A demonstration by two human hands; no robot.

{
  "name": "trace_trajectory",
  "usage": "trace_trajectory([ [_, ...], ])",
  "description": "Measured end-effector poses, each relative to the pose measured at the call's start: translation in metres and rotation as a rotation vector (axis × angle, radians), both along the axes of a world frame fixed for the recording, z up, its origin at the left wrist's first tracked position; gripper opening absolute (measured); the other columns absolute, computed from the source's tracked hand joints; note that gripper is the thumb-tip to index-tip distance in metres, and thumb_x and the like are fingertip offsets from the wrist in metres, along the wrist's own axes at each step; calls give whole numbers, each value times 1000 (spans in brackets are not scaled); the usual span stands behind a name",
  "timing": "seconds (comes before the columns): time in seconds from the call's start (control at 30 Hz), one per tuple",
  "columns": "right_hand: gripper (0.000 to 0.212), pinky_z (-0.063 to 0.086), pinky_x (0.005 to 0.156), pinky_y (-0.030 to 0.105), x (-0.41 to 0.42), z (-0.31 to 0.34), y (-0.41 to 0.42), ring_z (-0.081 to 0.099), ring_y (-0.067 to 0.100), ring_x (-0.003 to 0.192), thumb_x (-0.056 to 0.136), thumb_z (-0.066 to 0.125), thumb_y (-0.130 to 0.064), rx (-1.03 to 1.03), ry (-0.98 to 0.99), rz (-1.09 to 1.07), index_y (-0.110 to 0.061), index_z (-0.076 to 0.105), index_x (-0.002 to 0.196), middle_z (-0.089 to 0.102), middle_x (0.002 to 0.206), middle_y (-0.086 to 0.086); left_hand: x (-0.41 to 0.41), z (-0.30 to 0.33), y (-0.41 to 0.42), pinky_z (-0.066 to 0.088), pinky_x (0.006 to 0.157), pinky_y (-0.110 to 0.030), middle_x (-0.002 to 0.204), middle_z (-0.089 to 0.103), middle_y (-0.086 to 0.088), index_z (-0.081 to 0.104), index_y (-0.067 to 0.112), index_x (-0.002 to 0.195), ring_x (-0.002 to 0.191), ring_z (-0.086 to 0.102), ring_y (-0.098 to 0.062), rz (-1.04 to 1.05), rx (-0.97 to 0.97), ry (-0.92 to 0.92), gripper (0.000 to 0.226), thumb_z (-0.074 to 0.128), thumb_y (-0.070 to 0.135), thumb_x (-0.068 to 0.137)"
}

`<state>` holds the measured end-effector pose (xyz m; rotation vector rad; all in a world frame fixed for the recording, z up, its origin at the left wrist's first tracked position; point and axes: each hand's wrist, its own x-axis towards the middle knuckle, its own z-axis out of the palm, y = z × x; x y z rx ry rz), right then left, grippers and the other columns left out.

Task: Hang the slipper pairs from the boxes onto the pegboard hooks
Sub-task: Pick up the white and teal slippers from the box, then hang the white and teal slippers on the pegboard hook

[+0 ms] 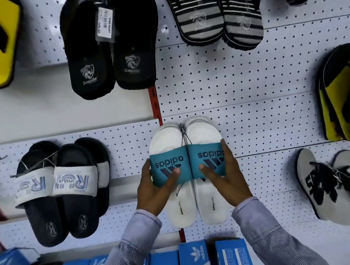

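We see the left hand [157, 188] and right hand [224, 175] raised side by side, each clamped on one teal strap of the white slipper pair [189, 172], thumbs across the strap fronts, fingers behind. The pair lies flat against the pegboard [241, 84], toes up, a black tie [183, 134] joining them. Other pairs hang around; the nearest, black slides [60, 190], hangs left. Blue boxes [192, 264] line the bottom edge.

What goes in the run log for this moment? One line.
left hand: gripping white slides | right hand: gripping same pair | pegboard: pair held against it
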<state>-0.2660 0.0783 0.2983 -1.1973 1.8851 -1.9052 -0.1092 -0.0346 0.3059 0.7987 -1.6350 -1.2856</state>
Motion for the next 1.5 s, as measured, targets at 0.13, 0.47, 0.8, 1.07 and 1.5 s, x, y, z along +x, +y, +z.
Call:
trace_trajectory([
  [0.13,79,35,112,52,0,-4,-22,30,31,138,76,51,-62,129,150,-123,-67,-2,134,15,153,9,-15,-4,3,50,73,-15,114,59,7,37,30,134,97,61,-13,148,-200,-103,72,75,34,74],
  [0.47,72,12,115,65,16,-14,-17,-7,34,148,93,36,-50,376,455,-303,-40,-11,147,-21,159,9,-5,-19,-3,46,103,-33,147,41,-6,13,24,150,133,43,-22,161,-414,-295,88,60,51,81],
  [0.8,68,-2,120,53,138,18,-33,-9,35,148,91,45,-28,164,996,-321,-16,15,151,0,161,12,138,-7,-15,40,107,-45,148,42,-10,42,14,139,134,41,-27,535,-857,-398,70,66,39,78],
  [1.07,64,27,118,37,248,5,-141,15,17,148,91,48,-41,107,500,184,-39,17,148,11,161,-2,261,-17,-112,43,101,-47,128,53,-22,38,12,133,122,48,-38,727,-274,-292,72,64,46,75],
  [1.5,72,37,96,12,278,1,-220,48,20,127,80,69,-13,102,222,71,-38,39,140,35,144,9,260,-18,-165,42,87,-24,123,66,-11,39,31,130,108,64,-28,556,-109,-102,62,71,38,78],
])
